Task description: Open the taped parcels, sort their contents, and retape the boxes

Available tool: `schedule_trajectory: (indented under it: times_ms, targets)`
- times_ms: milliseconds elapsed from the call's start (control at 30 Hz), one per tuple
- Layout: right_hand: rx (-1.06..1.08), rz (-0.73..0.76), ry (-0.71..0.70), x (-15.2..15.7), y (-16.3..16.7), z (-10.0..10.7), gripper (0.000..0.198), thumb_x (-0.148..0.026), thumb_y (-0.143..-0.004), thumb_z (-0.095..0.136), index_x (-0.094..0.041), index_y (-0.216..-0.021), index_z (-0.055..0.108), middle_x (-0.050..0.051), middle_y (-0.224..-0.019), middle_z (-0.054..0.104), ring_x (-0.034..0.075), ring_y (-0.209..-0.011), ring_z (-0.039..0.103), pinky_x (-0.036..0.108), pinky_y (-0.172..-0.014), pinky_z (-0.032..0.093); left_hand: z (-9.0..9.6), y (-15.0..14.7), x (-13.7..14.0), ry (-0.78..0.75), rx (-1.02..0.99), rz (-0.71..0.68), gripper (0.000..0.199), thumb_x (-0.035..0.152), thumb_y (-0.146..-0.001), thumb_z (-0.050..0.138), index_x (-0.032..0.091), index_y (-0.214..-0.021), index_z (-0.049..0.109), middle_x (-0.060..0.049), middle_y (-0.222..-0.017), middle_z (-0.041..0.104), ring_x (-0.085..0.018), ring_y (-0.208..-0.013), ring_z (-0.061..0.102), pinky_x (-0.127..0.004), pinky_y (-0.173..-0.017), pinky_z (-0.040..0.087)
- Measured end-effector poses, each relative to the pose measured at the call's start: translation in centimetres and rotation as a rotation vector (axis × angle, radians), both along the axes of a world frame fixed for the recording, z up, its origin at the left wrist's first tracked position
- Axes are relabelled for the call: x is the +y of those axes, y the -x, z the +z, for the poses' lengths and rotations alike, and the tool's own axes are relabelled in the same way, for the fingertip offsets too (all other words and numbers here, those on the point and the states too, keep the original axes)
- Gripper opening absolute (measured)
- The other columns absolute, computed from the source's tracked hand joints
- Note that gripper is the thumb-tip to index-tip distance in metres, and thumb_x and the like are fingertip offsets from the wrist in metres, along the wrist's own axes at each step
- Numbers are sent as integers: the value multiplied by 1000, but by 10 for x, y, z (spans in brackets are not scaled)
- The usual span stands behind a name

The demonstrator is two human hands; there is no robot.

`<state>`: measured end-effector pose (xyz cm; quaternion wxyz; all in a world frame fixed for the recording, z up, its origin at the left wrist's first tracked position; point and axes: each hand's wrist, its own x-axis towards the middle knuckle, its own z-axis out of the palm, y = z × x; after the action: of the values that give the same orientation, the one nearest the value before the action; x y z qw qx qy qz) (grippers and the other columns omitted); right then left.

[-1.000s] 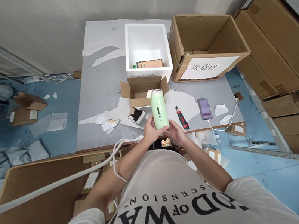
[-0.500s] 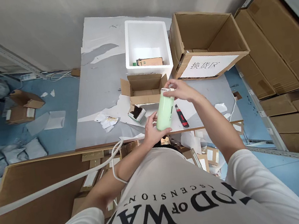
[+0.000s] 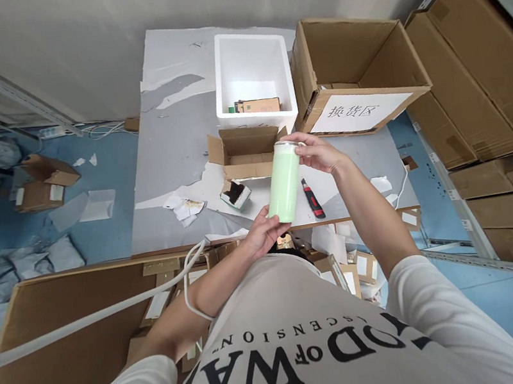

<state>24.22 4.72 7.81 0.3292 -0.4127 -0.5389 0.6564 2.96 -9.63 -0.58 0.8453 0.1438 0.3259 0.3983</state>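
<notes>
A pale green cylindrical can (image 3: 283, 182) with a silvery rim at its top end is tilted between my two hands, above the table's front edge. My left hand (image 3: 263, 232) supports its lower end, fingers and thumb against the base. Around the upper end, my right hand (image 3: 316, 151) grips the side near the rim. Just right of the can lies a red and black box cutter (image 3: 313, 198). To its left is a small opened carton (image 3: 236, 194) with a dark inside. An open brown cardboard box (image 3: 250, 153) stands behind the can.
A white foam box (image 3: 249, 57) holding small cartons stands at the back, beside a large cardboard box (image 3: 370, 110) with a handwritten label. Crumpled paper (image 3: 185, 207) lies on the left of the table (image 3: 150, 170). A white cable (image 3: 110, 312) crosses by my left arm. Stacked cartons (image 3: 476, 73) line the right.
The can has turned in my hands, so a dark mark on its side no longer shows. My right hand has shifted from over the top end to its right side.
</notes>
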Motion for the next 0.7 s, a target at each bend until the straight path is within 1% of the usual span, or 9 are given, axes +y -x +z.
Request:
schedule_trajectory:
  times_ms: [100,167,267,333,400,467,567,633,700]
  targets:
    - [-127,-2,-49,0,2,4,46,-56,-75,69,-28,-111,65,4,-117,65,20,-104,59,39,-87,52,-7,-5,0,-53,159,92,59,29,-56,87,24,-101,49,0,-99,65,-16,-92,66,-43,-97,50]
    - [-244,2,-63,1,5,9,45,-60,-78,64,-28,-108,65,4,-112,66,20,-100,59,38,-82,54,-11,-9,0,-94,273,126,65,33,-53,88,24,-103,47,-1,-101,64,-16,-90,66,-42,-93,52]
    - [-359,-6,-59,5,10,15,44,-62,-78,64,-24,-100,63,4,-99,66,17,-85,59,32,-69,56,-16,-15,-1,-180,405,192,72,36,-48,89,23,-105,47,-4,-109,62,-18,-97,64,-40,-92,51]
    - [-357,-25,-64,8,13,15,42,-59,-76,67,-22,-95,61,3,-91,65,14,-77,58,29,-64,54,-16,-19,-3,-231,448,242,76,36,-45,90,23,-105,47,-6,-116,60,-20,-105,62,-39,-95,50]
    - [-309,-41,-67,10,13,14,41,-56,-75,69,-21,-93,61,2,-89,64,13,-74,57,28,-62,53,-13,-19,-5,-248,420,233,80,40,-45,90,23,-110,47,-8,-124,58,-23,-112,60,-41,-96,49]
    - [-242,-49,-66,11,11,12,41,-55,-74,69,-20,-95,61,2,-91,64,14,-76,58,28,-63,53,-8,-16,-5,-198,290,116,79,56,-53,83,24,-116,48,-11,-127,58,-27,-116,59,-45,-95,50]
    - [-165,-45,-70,11,7,9,45,-56,-73,70,-21,-99,62,3,-97,65,15,-82,60,31,-68,53,0,-9,-3,-50,52,-99,77,79,-70,53,18,-118,54,-17,-126,60,-34,-120,57,-51,-97,49]
    - [-144,-26,-83,12,5,9,48,-59,-71,71,-22,-101,62,4,-101,66,17,-87,61,34,-72,53,3,-6,-1,12,-7,-129,76,78,-73,49,15,-114,58,-20,-124,62,-35,-122,56,-50,-101,46]
    - [-148,-8,-115,13,4,10,53,-62,-69,71,-22,-103,63,5,-105,66,19,-94,61,37,-79,53,3,-5,0,14,6,-99,67,69,-73,59,15,-112,59,-19,-122,64,-34,-123,56,-49,-104,45]
